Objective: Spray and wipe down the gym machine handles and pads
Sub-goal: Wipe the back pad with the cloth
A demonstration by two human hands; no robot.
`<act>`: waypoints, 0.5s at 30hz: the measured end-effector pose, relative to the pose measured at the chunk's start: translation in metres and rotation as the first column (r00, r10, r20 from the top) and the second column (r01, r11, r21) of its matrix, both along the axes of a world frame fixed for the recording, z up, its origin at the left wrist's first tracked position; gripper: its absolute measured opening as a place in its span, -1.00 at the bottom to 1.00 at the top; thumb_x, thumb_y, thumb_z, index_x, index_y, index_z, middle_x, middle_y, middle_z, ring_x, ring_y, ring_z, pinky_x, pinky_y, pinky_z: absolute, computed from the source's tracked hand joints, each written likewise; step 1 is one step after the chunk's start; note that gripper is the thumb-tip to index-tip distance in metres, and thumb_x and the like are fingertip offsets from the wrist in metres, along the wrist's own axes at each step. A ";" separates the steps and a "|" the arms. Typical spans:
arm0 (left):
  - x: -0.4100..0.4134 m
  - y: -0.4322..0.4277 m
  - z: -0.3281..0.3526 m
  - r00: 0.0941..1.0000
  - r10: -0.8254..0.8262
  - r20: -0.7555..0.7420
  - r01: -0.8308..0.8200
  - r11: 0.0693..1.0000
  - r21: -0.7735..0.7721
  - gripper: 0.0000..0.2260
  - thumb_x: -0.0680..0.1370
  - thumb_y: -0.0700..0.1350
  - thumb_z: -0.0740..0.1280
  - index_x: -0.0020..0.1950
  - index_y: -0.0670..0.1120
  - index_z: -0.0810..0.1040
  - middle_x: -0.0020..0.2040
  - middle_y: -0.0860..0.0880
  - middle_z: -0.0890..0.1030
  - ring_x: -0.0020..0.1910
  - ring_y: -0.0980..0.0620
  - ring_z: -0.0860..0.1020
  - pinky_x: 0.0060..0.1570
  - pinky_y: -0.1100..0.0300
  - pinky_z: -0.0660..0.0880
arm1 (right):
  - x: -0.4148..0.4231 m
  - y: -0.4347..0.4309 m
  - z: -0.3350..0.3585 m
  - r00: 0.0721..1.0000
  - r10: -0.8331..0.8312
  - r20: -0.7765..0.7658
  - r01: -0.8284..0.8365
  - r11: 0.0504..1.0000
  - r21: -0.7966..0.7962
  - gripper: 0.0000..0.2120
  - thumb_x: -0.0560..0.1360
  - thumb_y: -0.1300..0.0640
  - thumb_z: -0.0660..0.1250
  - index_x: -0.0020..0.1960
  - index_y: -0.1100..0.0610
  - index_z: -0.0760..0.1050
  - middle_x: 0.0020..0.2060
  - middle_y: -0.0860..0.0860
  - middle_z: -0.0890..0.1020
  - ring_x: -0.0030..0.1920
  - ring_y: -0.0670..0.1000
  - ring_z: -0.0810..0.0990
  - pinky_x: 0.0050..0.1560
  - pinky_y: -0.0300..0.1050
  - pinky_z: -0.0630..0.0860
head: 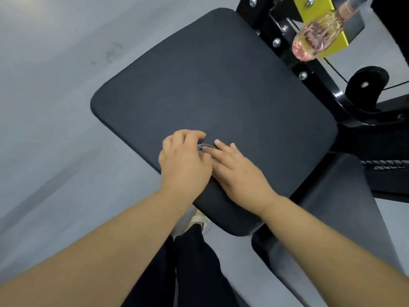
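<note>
Cloth, small and grey, bunched on the near part of the black seat pad. Left hand grips it, fingers curled; right hand presses flat, fingers straight, touching it. Clear spray bottle, pink liquid inside, by the machine frame, well apart.

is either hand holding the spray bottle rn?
No: both the left hand and right hand are down on the seat pad at the grey cloth, while the spray bottle sits apart by the yellow plate.
</note>
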State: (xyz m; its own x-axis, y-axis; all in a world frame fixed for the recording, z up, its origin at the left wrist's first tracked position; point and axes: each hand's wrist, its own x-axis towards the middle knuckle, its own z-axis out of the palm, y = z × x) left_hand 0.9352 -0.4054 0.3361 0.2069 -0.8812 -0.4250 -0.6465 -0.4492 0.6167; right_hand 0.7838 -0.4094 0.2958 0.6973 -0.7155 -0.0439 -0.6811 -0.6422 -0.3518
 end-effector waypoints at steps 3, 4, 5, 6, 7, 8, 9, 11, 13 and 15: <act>-0.007 -0.004 0.000 0.996 -0.068 0.051 0.067 0.998 0.014 -0.65 0.54 -0.15 0.18 0.32 0.06 0.42 0.35 0.09 0.34 0.37 0.00 0.19 0.34 0.10 0.12 | -0.052 -0.066 -0.003 0.981 -0.191 -0.029 0.186 0.976 -0.114 -0.63 0.53 0.21 0.14 0.32 0.14 0.41 0.30 0.21 0.47 0.33 0.36 0.36 0.31 0.36 0.21; -0.010 -0.004 0.000 0.993 -0.097 0.063 0.096 0.995 0.028 -0.64 0.54 -0.13 0.17 0.33 0.07 0.41 0.38 0.08 0.32 0.40 0.00 0.16 0.39 0.05 0.08 | -0.065 -0.089 -0.001 0.927 -0.376 -0.008 0.372 0.920 -0.127 -0.62 0.53 0.25 0.17 0.34 0.15 0.42 0.36 0.24 0.40 0.38 0.39 0.27 0.35 0.36 0.20; -0.016 -0.005 0.000 0.988 -0.137 0.073 0.133 0.990 0.054 -0.64 0.56 -0.11 0.16 0.36 0.08 0.38 0.42 0.07 0.27 0.44 -0.01 0.10 0.44 -0.02 0.01 | -0.075 -0.108 0.002 0.837 -0.547 -0.008 0.543 0.833 -0.101 -0.61 0.54 0.29 0.19 0.36 0.16 0.41 0.43 0.23 0.28 0.44 0.36 0.15 0.41 0.27 0.15; -0.020 -0.006 -0.001 0.981 -0.179 0.081 0.171 0.981 0.091 -0.63 0.58 -0.08 0.14 0.40 0.09 0.34 0.46 0.04 0.19 0.48 -0.04 0.02 0.45 -0.10 -0.08 | -0.078 -0.120 0.004 0.741 -0.671 -0.019 0.669 0.740 -0.066 -0.60 0.55 0.30 0.18 0.38 0.15 0.38 0.49 0.18 0.17 0.49 0.30 0.05 0.45 0.15 0.09; -0.024 -0.006 -0.003 0.972 -0.220 0.088 0.207 0.969 0.134 -0.61 0.59 -0.05 0.12 0.44 0.10 0.28 0.50 0.02 0.11 0.50 -0.06 -0.07 0.44 -0.16 -0.16 | -0.072 -0.124 0.004 0.681 -0.732 -0.021 0.731 0.681 -0.050 -0.58 0.56 0.30 0.17 0.41 0.15 0.34 0.51 0.14 0.12 0.51 0.24 0.01 0.46 0.07 0.06; -0.027 -0.007 -0.004 0.963 -0.253 0.096 0.234 0.957 0.172 -0.59 0.61 -0.01 0.10 0.47 0.12 0.21 0.52 0.00 0.03 0.51 -0.08 -0.14 0.43 -0.19 -0.21 | -0.062 -0.120 0.004 0.669 -0.743 -0.019 0.742 0.669 -0.050 -0.57 0.56 0.29 0.17 0.43 0.15 0.31 0.51 0.13 0.14 0.51 0.22 0.04 0.47 0.05 0.04; -0.032 -0.007 -0.005 0.957 -0.272 0.104 0.248 0.948 0.201 -0.57 0.61 0.02 0.08 0.49 0.13 0.15 0.53 -0.02 -0.04 0.51 -0.10 -0.20 0.42 -0.21 -0.24 | -0.052 -0.110 0.003 0.683 -0.731 -0.009 0.730 0.682 -0.040 -0.56 0.55 0.26 0.19 0.43 0.17 0.31 0.49 0.13 0.21 0.49 0.21 0.10 0.46 0.05 0.03; -0.037 -0.005 -0.007 0.948 -0.289 0.134 0.253 0.939 0.233 -0.53 0.61 0.07 0.06 0.51 0.15 0.05 0.54 -0.02 -0.12 0.51 -0.12 -0.25 0.40 -0.22 -0.27 | -0.034 -0.073 -0.002 0.791 -0.610 0.048 0.611 0.791 -0.030 -0.59 0.54 0.21 0.22 0.38 0.21 0.38 0.40 0.14 0.37 0.43 0.21 0.26 0.44 0.06 0.07; -0.041 -0.004 -0.008 0.939 -0.299 0.171 0.253 0.936 0.246 -0.50 0.61 0.09 0.06 0.53 0.14 -0.01 0.55 -0.02 -0.18 0.50 -0.14 -0.28 0.40 -0.23 -0.26 | -0.030 -0.026 0.000 0.924 -0.375 0.072 0.378 0.925 -0.046 -0.66 0.53 0.18 0.20 0.28 0.22 0.48 0.28 0.14 0.51 0.35 0.20 0.38 0.39 0.08 0.17; -0.046 -0.003 -0.006 0.932 -0.309 0.189 0.261 0.935 0.239 -0.48 0.61 0.09 0.06 0.54 0.12 -0.03 0.55 -0.03 -0.19 0.50 -0.13 -0.28 0.41 -0.21 -0.26 | -0.054 -0.010 0.003 0.989 -0.121 0.081 0.125 0.991 -0.050 -0.72 0.57 0.17 0.16 0.24 0.17 0.48 0.23 0.13 0.55 0.32 0.17 0.40 0.39 0.10 0.21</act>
